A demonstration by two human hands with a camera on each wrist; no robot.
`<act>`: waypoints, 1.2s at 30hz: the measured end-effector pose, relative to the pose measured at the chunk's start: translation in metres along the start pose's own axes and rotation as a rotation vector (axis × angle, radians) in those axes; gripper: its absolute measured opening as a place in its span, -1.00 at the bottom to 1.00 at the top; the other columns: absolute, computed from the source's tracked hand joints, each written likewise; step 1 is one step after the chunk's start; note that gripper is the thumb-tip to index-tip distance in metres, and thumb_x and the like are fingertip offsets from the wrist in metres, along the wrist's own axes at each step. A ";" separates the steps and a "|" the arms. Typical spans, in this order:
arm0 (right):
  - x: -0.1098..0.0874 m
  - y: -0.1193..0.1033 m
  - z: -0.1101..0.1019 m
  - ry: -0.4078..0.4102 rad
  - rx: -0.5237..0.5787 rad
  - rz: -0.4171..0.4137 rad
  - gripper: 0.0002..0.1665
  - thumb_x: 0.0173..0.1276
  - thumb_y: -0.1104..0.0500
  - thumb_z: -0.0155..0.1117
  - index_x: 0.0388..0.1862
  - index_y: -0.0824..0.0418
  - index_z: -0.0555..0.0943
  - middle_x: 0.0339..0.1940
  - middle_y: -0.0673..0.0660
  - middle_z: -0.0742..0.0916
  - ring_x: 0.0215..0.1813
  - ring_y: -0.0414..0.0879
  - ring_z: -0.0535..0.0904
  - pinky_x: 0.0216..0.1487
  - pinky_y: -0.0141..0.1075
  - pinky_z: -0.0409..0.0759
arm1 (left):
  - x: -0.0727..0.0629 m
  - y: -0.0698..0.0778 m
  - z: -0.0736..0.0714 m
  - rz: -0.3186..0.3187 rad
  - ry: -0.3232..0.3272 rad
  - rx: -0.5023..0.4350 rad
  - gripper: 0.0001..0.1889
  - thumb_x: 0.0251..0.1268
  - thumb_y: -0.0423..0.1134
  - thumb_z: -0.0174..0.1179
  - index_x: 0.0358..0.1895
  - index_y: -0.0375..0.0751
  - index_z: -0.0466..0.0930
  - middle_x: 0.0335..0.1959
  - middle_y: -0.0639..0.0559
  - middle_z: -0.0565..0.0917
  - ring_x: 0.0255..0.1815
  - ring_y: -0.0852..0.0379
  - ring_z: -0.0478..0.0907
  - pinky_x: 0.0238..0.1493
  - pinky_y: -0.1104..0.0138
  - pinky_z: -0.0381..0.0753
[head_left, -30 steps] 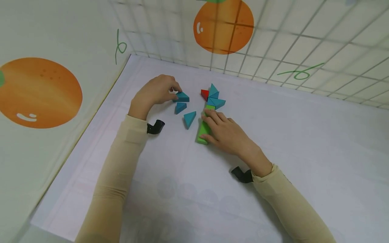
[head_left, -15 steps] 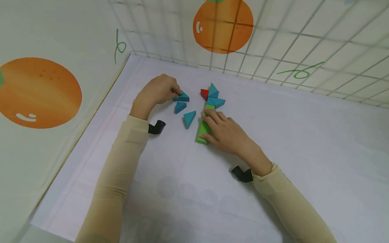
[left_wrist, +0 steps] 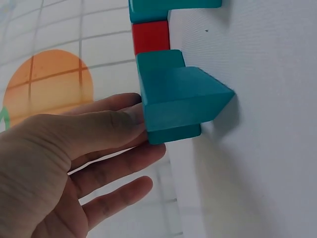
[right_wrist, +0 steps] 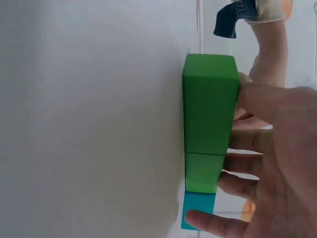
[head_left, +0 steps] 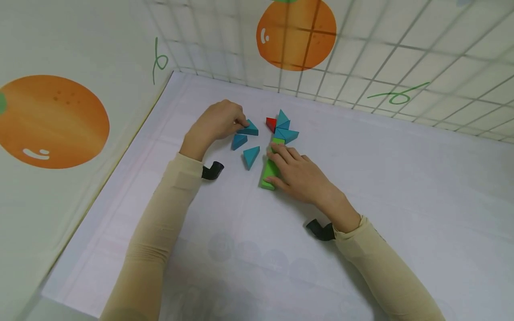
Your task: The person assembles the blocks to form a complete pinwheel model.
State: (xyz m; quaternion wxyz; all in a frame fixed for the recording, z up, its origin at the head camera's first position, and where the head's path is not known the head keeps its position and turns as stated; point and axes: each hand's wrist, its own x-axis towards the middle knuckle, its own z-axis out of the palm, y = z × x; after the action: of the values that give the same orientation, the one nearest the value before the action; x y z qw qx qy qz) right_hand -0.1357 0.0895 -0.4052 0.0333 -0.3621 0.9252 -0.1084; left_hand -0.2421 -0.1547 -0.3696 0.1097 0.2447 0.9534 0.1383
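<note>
My left hand (head_left: 220, 119) pinches a flat blue triangular block (head_left: 250, 129) on the table, with thumb and fingertips at its left end. Two more blue triangular blocks, a nearer one (head_left: 239, 141) and another (head_left: 251, 156), lie just below it. In the left wrist view, a blue wedge (left_wrist: 183, 104) partly covers what the fingers touch. My right hand (head_left: 301, 176) rests over a row of green blocks (head_left: 270, 170), fingers spread. The right wrist view has two green blocks (right_wrist: 210, 114) end to end, then a blue block (right_wrist: 199, 202) under one fingertip.
Beyond the green row, several blue triangles (head_left: 282, 129) fit together beside a red block (head_left: 271, 124). Black angled pieces stick out at the left wrist (head_left: 213, 170) and right wrist (head_left: 320, 230). A gridded wall (head_left: 353, 53) stands behind the white table (head_left: 385, 169).
My left hand has moved a little to the right, sliding the blue triangular block toward the red block. The right hand and the green blocks have stayed in place.
</note>
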 end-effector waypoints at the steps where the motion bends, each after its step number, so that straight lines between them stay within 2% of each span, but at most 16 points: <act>1: 0.000 0.000 0.000 -0.002 0.000 0.001 -0.21 0.46 -0.21 0.10 0.47 0.23 0.28 0.52 0.16 0.29 0.49 0.07 0.23 0.18 0.08 0.52 | 0.000 0.001 0.001 0.000 0.002 0.003 -0.78 0.33 -0.35 0.24 -0.02 -0.20 0.75 -0.07 -0.08 0.72 -0.03 -0.01 0.62 -0.02 0.19 0.60; 5: -0.001 0.000 0.000 0.004 0.000 -0.004 -0.21 0.45 -0.20 0.11 0.46 0.24 0.28 0.52 0.17 0.30 0.49 0.09 0.23 0.16 0.08 0.53 | 0.002 0.004 0.003 -0.002 0.007 0.017 -0.77 0.33 -0.33 0.24 0.00 -0.19 0.74 -0.06 -0.08 0.71 -0.03 -0.01 0.60 0.01 0.18 0.59; 21: -0.001 0.001 0.000 -0.002 0.001 -0.005 -0.20 0.46 -0.21 0.09 0.48 0.24 0.26 0.52 0.16 0.29 0.49 0.07 0.23 0.14 0.07 0.54 | 0.007 0.014 0.014 0.067 0.081 0.058 -0.76 0.35 -0.30 0.23 0.04 -0.17 0.72 -0.08 -0.07 0.70 -0.09 -0.01 0.61 0.02 0.21 0.60; 28: -0.001 0.001 0.001 -0.003 -0.003 -0.008 -0.20 0.47 -0.21 0.08 0.48 0.24 0.26 0.53 0.16 0.28 0.50 0.07 0.21 0.15 0.07 0.54 | 0.009 0.019 0.019 0.076 0.090 0.070 -0.74 0.37 -0.30 0.21 0.06 -0.15 0.71 -0.10 -0.07 0.68 -0.17 0.00 0.58 -0.06 0.23 0.59; 36: 0.000 0.001 0.000 -0.009 -0.003 0.000 -0.21 0.47 -0.21 0.07 0.48 0.24 0.26 0.54 0.15 0.27 0.51 0.07 0.20 0.16 0.07 0.53 | 0.009 0.022 0.021 0.071 0.128 0.080 -0.75 0.35 -0.29 0.23 0.04 -0.12 0.72 -0.10 -0.04 0.70 -0.16 0.01 0.62 -0.09 0.24 0.61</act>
State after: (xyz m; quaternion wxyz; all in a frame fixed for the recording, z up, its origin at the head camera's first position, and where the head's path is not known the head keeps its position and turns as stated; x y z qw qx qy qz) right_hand -0.1359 0.0903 -0.4059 0.0370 -0.3624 0.9253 -0.1055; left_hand -0.2344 -0.1278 -0.3835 0.0338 0.2733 0.9539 0.1192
